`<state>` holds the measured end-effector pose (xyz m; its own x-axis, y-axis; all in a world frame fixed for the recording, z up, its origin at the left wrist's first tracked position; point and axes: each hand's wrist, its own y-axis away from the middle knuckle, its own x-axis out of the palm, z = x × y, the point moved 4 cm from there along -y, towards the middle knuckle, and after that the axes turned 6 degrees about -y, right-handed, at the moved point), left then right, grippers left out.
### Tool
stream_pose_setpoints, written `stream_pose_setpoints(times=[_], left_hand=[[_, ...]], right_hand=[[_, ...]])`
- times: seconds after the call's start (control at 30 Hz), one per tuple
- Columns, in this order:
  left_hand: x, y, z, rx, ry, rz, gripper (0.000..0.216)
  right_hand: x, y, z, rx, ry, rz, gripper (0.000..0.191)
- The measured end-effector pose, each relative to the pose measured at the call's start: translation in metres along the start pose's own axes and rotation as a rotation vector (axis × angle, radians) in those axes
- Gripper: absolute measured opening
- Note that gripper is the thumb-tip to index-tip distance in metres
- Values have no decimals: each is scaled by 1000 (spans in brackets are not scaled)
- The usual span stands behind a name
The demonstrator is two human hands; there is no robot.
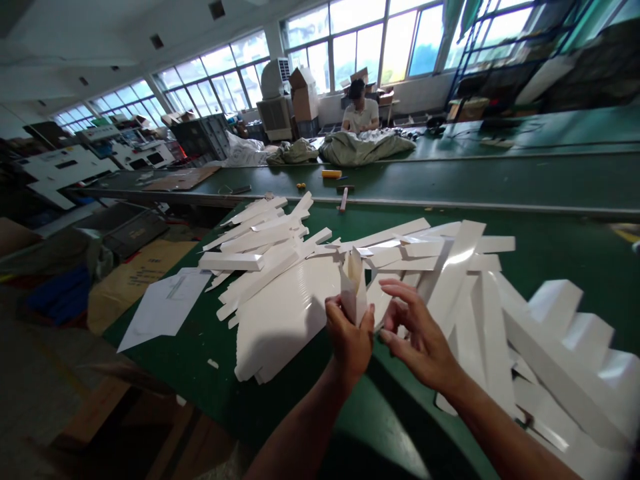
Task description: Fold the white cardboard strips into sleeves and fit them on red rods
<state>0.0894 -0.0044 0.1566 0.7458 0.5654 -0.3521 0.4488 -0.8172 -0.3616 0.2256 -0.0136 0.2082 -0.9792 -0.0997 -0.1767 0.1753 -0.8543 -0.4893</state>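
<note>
My left hand (350, 337) is closed around the lower end of a narrow white cardboard piece (354, 283) that is partly folded and stands upright above the green table (200, 340). Just to its right, my right hand (417, 333) has its fingers spread and curved, their tips close to the piece's right edge; it holds nothing. Under both hands lies a stack of flat white cardboard blanks (285, 313). More white blanks and strips (450, 267) spread out behind and to the right.
Folded white boxes (565, 347) pile up at the right. A loose heap of white strips (260, 233) lies at the back left, a paper sheet (165, 303) at the table's left edge. Beyond a second green table, a seated person (360, 110) handles grey fabric (360, 147).
</note>
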Motion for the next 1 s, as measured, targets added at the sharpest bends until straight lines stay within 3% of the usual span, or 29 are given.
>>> stream_pose_setpoints(times=[0.17, 0.27, 0.33, 0.4, 0.47, 0.53, 0.63, 0.7, 0.77, 0.87, 1.0], left_hand=[[15, 33, 15, 288, -103, -8, 32], [14, 47, 19, 308, -87, -6, 40], [6, 45, 11, 326, -43, 67, 52], [-6, 36, -6, 379, 86, 210, 65], [-18, 21, -24, 362, 272, 377, 65], [-27, 6, -40, 257, 404, 466, 54], [-32, -9, -55, 158, 419, 441, 41], [-32, -12, -57, 97, 438, 397, 32], [-30, -10, -54, -16, 508, 366, 29], [-31, -7, -52, -139, 588, 327, 35], [-35, -11, -61, -209, 573, 357, 41]], right_hand=[[-3, -12, 29, -124, 258, 40, 50], [-4, -15, 34, -222, 385, 21, 23], [-7, -15, 33, -227, 395, 11, 6], [-9, -15, 33, -216, 377, 41, 10], [-10, -16, 33, -207, 361, 109, 10], [-9, -18, 34, -209, 352, 183, 9], [-5, -19, 35, -211, 313, 265, 1], [-1, -17, 35, -203, 248, 278, 14], [3, -12, 34, -184, 183, 223, 25], [8, -1, 25, -67, 128, -19, 36], [19, 12, 15, 119, 58, -299, 35]])
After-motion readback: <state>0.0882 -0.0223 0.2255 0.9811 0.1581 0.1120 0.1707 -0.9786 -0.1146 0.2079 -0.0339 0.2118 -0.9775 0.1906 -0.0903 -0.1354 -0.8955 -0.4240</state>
